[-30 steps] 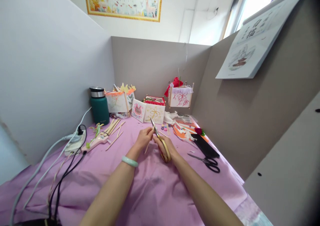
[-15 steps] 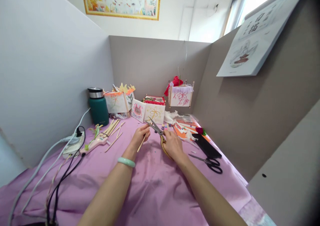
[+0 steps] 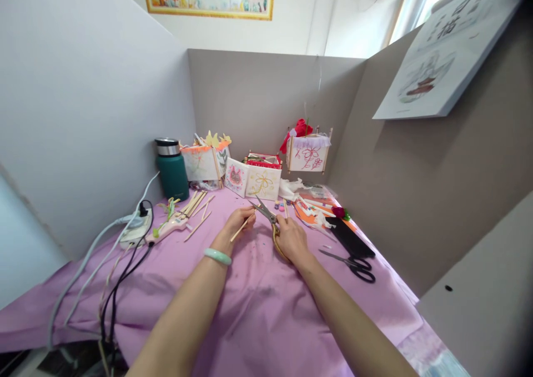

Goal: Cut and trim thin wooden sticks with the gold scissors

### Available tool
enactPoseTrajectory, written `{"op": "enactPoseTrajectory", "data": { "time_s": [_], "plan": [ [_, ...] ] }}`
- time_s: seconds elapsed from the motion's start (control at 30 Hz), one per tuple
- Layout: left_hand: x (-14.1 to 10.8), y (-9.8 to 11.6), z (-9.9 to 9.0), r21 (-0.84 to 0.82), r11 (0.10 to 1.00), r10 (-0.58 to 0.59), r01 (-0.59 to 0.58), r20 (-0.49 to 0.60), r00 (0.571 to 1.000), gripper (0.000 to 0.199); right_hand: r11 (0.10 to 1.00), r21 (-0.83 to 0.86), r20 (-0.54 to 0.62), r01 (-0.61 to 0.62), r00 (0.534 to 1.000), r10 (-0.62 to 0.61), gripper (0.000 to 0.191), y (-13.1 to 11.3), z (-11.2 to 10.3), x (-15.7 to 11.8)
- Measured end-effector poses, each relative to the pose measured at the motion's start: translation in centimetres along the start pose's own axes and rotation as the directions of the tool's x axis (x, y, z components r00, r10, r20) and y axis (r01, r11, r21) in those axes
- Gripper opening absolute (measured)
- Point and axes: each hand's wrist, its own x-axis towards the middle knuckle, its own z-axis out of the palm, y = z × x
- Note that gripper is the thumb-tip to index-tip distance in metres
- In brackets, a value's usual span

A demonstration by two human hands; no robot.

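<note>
Slanting above the purple cloth (image 3: 258, 310), a thin stick (image 3: 239, 232) is pinched by the left hand (image 3: 238, 220). Gold-handled scissors (image 3: 272, 219), blades parted near its upper end, are gripped in the right hand (image 3: 293, 238). Black scissors (image 3: 352, 262) lie farther right.

Pale green bangle (image 3: 217, 256), smooth, rounded; forearms sleeveless; fingers ringless.

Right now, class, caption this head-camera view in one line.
Gold-handled scissors open in the right hand, a thin stick in the left hand.
</note>
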Motion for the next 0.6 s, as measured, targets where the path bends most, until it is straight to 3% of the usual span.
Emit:
{"op": "enactPoseTrajectory", "data": {
  "time_s": [0.37,0.6],
  "plan": [
    [0.2,0.02,-0.16,-0.087,0.987,-0.142,0.137,-0.061,0.988,0.023,1.0,0.013,0.024,0.02,0.999,-0.021,0.035,-0.03,0.3,0.18],
    [0.56,-0.4,-0.39,-0.068,0.987,-0.148,0.143,-0.082,0.986,0.026,1.0,0.01,0.052,0.01,0.999,-0.011,0.034,-0.21,-0.13,0.17]
  ]
}}
